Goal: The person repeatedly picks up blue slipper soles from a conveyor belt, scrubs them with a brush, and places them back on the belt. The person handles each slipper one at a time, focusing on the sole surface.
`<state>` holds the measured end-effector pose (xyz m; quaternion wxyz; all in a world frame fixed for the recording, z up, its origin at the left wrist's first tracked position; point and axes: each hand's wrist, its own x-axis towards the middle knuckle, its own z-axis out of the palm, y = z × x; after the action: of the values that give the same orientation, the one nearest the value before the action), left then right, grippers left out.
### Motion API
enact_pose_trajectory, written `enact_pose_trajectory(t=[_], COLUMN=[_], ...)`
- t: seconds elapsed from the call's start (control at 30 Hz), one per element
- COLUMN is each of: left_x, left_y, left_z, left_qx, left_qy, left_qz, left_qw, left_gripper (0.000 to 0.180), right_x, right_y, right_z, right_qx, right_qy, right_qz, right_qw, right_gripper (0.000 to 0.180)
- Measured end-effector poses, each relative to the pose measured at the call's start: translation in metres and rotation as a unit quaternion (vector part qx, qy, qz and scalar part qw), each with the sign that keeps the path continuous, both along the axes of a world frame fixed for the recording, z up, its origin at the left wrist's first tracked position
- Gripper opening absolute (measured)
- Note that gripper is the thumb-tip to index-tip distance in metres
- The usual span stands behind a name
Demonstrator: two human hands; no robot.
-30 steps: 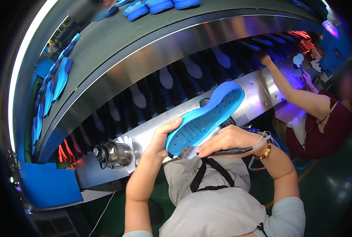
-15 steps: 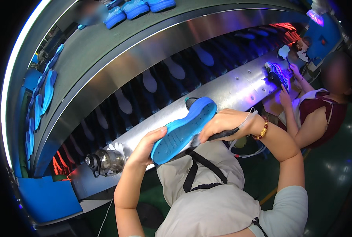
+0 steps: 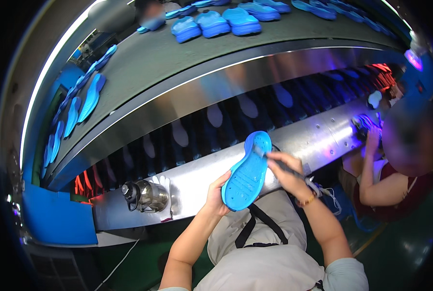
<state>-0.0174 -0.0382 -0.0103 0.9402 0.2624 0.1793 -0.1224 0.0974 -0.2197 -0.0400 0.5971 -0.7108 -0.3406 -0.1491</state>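
Observation:
My left hand point(image 3: 217, 197) grips the near end of a bright blue shoe sole point(image 3: 247, 170), held up over the steel ledge with its inner face toward me. My right hand point(image 3: 287, 170) holds a thin dark brush point(image 3: 278, 164) whose tip rests on the upper part of the sole. A white cord runs past my right wrist, which wears a gold bracelet.
A steel ledge point(image 3: 197, 186) runs in front of me with a metal flask point(image 3: 145, 196) on its left. Behind it a dark conveyor point(image 3: 177, 53) carries several blue soles point(image 3: 216, 22). A co-worker point(image 3: 396, 169) at right handles a sole under violet light.
The sole has swung from lying slanted to standing more upright in my left hand. My right hand has moved the brush onto its upper part. The view has shifted left.

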Motion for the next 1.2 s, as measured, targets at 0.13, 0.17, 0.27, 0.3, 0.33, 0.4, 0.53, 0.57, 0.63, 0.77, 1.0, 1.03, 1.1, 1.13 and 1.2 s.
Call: enact_pose_trajectory(t=[0.13, 0.17, 0.27, 0.3, 0.33, 0.4, 0.53, 0.57, 0.63, 0.77, 1.0, 1.03, 1.1, 1.13, 1.2], left_x=[-0.02, -0.024, -0.003, 0.011, 0.025, 0.039, 0.087, 0.099, 0.114, 0.168, 0.271, 0.279, 0.302, 0.309, 0.325], left_y=[0.034, 0.043, 0.063, 0.084, 0.092, 0.152, 0.157, 0.147, 0.135, 0.111, 0.075, 0.071, 0.066, 0.058, 0.051], left_z=[0.015, 0.034, 0.102, 0.113, 0.136, 0.153, 0.155, 0.16, 0.162, 0.176, 0.186, 0.187, 0.194, 0.193, 0.196], left_qx=[0.105, 0.116, 0.104, 0.183, 0.169, 0.064, -0.168, -0.097, 0.05, 0.511, 0.916, 0.921, 0.915, 0.931, 0.937], left_qy=[-0.077, -0.144, -0.194, -0.298, -0.311, -0.412, -0.286, -0.29, -0.271, -0.186, -0.1, -0.102, -0.097, -0.041, 0.017], left_qz=[0.058, 0.08, 0.215, 0.166, 0.216, 0.201, 0.438, 0.412, 0.345, 0.244, 0.184, 0.159, 0.08, 0.052, -0.022], left_qw=[0.99, 0.979, 0.952, 0.922, 0.91, 0.887, 0.836, 0.858, 0.897, 0.803, 0.343, 0.341, 0.383, 0.36, 0.349], left_gripper=[0.058, 0.058, 0.063, 0.064, 0.064, 0.066, 0.065, 0.064, 0.063, 0.068, 0.094, 0.094, 0.093, 0.095, 0.089], right_x=[-0.026, -0.024, -0.015, -0.01, -0.005, 0.018, 0.04, 0.053, 0.067, 0.102, 0.135, 0.136, 0.144, 0.15, 0.153], right_y=[-0.046, -0.054, -0.063, -0.064, -0.056, -0.037, -0.018, -0.012, 0.005, 0.04, 0.06, 0.061, 0.064, 0.065, 0.065], right_z=[0.041, 0.036, 0.022, 0.021, 0.026, 0.025, 0.043, 0.05, 0.059, 0.069, 0.057, 0.05, 0.046, 0.045, 0.038], right_qx=[0.12, 0.195, 0.176, 0.099, 0.045, -0.04, -0.198, -0.213, -0.265, -0.266, -0.257, -0.256, -0.261, -0.262, -0.262], right_qy=[0.392, 0.411, 0.405, 0.392, 0.355, 0.204, -0.041, -0.064, -0.086, -0.201, -0.209, -0.214, -0.227, -0.237, -0.26], right_qz=[0.278, 0.25, 0.096, 0.067, 0.04, 0.039, -0.109, -0.127, -0.145, -0.19, -0.19, -0.194, -0.202, -0.208, -0.209], right_qw=[0.869, 0.855, 0.892, 0.912, 0.933, 0.977, 0.973, 0.967, 0.95, 0.923, 0.924, 0.923, 0.916, 0.912, 0.906], right_gripper=[0.019, 0.02, 0.021, 0.021, 0.022, 0.024, 0.048, 0.056, 0.071, 0.075, 0.082, 0.083, 0.085, 0.085, 0.092])
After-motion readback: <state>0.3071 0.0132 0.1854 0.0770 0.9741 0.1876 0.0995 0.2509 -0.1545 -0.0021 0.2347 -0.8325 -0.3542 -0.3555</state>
